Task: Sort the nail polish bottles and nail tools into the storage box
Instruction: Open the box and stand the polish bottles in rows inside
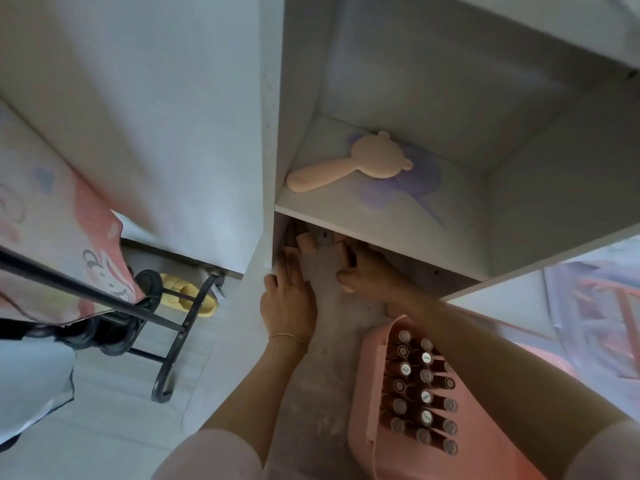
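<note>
so, label by label:
left hand: fingers straight, reaching into the low cubby under the white shelf board; what it touches is hidden.
right hand: fingers curled over a pale, blurred item in that cubby; cannot tell what it is.
pink plastic storage box: beside the right forearm, with rows of brown nail polish bottles lying inside.
peach bear-shaped hand mirror: lying on the shelf above.
</note>
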